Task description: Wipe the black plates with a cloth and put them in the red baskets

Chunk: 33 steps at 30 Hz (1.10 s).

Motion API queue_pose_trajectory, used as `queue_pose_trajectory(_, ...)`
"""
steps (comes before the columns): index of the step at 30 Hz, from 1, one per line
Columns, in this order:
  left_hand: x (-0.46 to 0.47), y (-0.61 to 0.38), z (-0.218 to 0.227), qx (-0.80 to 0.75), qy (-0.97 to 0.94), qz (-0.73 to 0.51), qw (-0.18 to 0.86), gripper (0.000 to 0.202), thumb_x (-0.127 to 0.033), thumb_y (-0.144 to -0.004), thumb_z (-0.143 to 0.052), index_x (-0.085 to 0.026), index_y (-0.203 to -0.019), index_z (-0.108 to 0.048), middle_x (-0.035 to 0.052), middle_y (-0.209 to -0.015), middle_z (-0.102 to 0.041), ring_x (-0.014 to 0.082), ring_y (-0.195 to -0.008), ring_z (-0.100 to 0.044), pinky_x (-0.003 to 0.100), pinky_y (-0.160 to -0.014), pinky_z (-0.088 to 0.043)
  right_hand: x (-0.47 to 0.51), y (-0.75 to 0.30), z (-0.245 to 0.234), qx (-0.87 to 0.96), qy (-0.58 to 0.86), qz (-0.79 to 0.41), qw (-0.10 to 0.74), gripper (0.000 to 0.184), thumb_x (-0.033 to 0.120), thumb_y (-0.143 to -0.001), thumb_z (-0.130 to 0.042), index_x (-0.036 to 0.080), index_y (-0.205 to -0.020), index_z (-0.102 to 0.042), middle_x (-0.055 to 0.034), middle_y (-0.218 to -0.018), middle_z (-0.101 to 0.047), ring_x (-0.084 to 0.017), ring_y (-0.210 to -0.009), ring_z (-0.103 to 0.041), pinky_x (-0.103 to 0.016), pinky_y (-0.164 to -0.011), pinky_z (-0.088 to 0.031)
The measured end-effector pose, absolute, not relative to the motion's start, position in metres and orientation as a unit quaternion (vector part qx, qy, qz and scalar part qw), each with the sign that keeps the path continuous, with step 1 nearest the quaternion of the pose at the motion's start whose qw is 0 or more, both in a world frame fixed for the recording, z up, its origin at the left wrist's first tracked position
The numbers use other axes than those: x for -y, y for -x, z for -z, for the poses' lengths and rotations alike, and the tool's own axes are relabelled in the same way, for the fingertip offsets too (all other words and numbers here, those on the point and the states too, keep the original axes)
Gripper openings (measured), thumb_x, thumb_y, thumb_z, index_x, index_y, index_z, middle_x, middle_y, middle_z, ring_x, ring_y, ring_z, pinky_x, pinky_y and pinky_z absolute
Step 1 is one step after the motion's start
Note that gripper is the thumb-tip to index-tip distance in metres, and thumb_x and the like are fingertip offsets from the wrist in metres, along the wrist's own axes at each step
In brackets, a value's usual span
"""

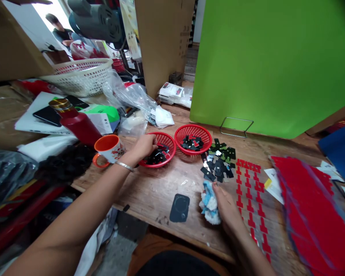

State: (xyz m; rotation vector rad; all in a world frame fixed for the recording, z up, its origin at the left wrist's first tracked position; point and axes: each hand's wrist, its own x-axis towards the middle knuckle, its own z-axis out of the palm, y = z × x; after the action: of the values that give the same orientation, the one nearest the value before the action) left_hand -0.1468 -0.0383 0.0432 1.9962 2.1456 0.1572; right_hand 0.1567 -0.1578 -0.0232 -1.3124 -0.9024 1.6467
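Note:
My left hand (146, 146) is over the near-left side of a red plastic basket (172, 153) that holds small black plates (158, 156). Its fingers are curled together, and whatever they hold, if anything, is hidden. My right hand (222, 201) grips a crumpled blue-and-white fluffy cloth (210, 205) just above the wooden table (149, 191). Beyond the cloth lies a loose pile of small black plates (218, 166). A second red basket (193, 128), touching or nearly touching the first, contains black plates with some red pieces. Nearest the table's front edge lies a dark rounded-corner pad (179, 207).
Rows of red T-shaped pieces (248, 191) lie right of my right hand, beside red sheets in plastic (313, 211). An orange-lined mug (110, 148) and a red bottle (77, 120) stand left. A green panel (270, 65) rises behind a wire stand (236, 132).

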Motion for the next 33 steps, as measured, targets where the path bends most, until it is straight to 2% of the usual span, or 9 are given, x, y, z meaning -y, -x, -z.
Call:
queue_pose_trajectory(4,0.065,0.132,-0.07,-0.678,-0.7,-0.192,0.115,0.016,-0.025,-0.079,-0.057,-0.015,-0.089,-0.066,0.0049,-0.08,-0.068,0.0168,-0.071,-0.06,0.025,-0.066,-0.042,0.157,-0.159,0.021,0.366,0.522,-0.651,0.413,0.04,0.055,-0.079,-0.059,0.016,-0.086,-0.066,-0.0029,-0.062,-0.066,-0.015,-0.045,-0.055,-0.025,-0.042,-0.043)
queue_pose_trajectory(10,0.119,0.068,-0.071,-0.517,-0.745,-0.225,0.357,0.015,-0.025,-0.079,-0.058,-0.017,-0.089,-0.065,0.0022,-0.075,-0.067,0.0136,-0.067,-0.06,0.022,-0.063,-0.042,0.153,-0.152,-0.002,0.503,0.508,-0.599,0.362,0.037,0.039,-0.079,-0.063,0.02,-0.11,-0.066,-0.0046,-0.09,-0.07,-0.018,-0.072,-0.062,-0.024,-0.06,-0.047)
queue_pose_trajectory(12,0.129,0.05,-0.054,-0.503,-0.692,-0.265,0.445,0.02,-0.027,-0.077,-0.062,-0.017,-0.094,-0.061,0.0006,-0.068,-0.064,0.0126,-0.062,-0.058,0.021,-0.058,-0.041,0.153,-0.148,-0.007,0.539,0.491,-0.601,0.328,0.036,0.036,-0.075,-0.067,0.02,-0.108,-0.067,-0.0037,-0.09,-0.069,-0.018,-0.074,-0.062,-0.024,-0.062,-0.047)
queue_pose_trajectory(15,0.139,0.03,-0.027,-0.502,-0.536,-0.352,0.581,0.03,-0.031,-0.071,-0.07,-0.015,-0.093,-0.057,-0.001,-0.063,-0.061,0.011,-0.055,-0.055,0.02,-0.052,-0.04,0.157,-0.144,-0.005,0.533,0.493,-0.612,0.312,0.026,0.037,-0.072,-0.07,0.018,-0.09,-0.067,-0.0006,-0.072,-0.066,-0.014,-0.058,-0.057,-0.023,-0.053,-0.044)
queue_pose_trajectory(18,0.148,0.018,-0.009,-0.478,-0.364,-0.41,0.686,0.035,-0.03,-0.063,-0.077,-0.011,-0.087,-0.06,0.0021,-0.07,-0.064,0.0101,-0.059,-0.057,0.021,-0.058,-0.044,0.162,-0.142,0.0,0.532,0.516,-0.577,0.343,0.021,0.039,-0.077,-0.065,0.018,-0.08,-0.063,0.0015,-0.063,-0.061,-0.011,-0.051,-0.05,-0.021,-0.049,-0.04)
queue_pose_trajectory(21,0.156,0.013,-0.001,-0.467,-0.278,-0.436,0.718,0.035,-0.028,-0.06,-0.079,-0.009,-0.084,-0.063,0.0039,-0.077,-0.065,0.0097,-0.064,-0.059,0.02,-0.063,-0.047,0.165,-0.141,0.005,0.559,0.515,-0.541,0.361,0.024,0.041,-0.082,-0.059,0.018,-0.076,-0.062,0.0022,-0.059,-0.056,-0.011,-0.051,-0.048,-0.02,-0.049,-0.038)
queue_pose_trajectory(25,0.16,0.014,-0.002,-0.485,-0.269,-0.445,0.703,0.029,-0.033,-0.068,-0.073,-0.011,-0.082,-0.06,0.0017,-0.073,-0.062,0.0104,-0.064,-0.059,0.022,-0.062,-0.051,0.161,-0.142,0.013,0.487,0.53,-0.561,0.409,0.03,0.046,-0.083,-0.056,0.018,-0.074,-0.06,0.0013,-0.059,-0.058,-0.013,-0.051,-0.05,-0.022,-0.048,-0.04)
queue_pose_trajectory(29,0.162,0.013,-0.008,-0.496,-0.304,-0.415,0.7,0.031,-0.04,-0.074,-0.065,-0.014,-0.089,-0.055,0.0039,-0.076,-0.063,0.016,-0.064,-0.064,0.027,-0.053,-0.053,0.153,-0.147,0.015,0.413,0.525,-0.566,0.484,0.037,0.048,-0.084,-0.053,0.019,-0.105,-0.061,-0.0033,-0.081,-0.068,-0.017,-0.064,-0.06,-0.025,-0.056,-0.047)
queue_pose_trajectory(33,0.167,0.007,-0.006,-0.473,-0.36,-0.376,0.711,0.027,-0.028,-0.066,-0.07,-0.013,-0.084,-0.057,-0.0003,-0.065,-0.059,0.0128,-0.059,-0.061,0.025,-0.055,-0.054,0.152,-0.15,0.004,0.557,0.475,-0.554,0.396,0.04,0.037,-0.081,-0.059,0.021,-0.118,-0.058,-0.0043,-0.101,-0.066,-0.018,-0.085,-0.06,-0.026,-0.072,-0.047)
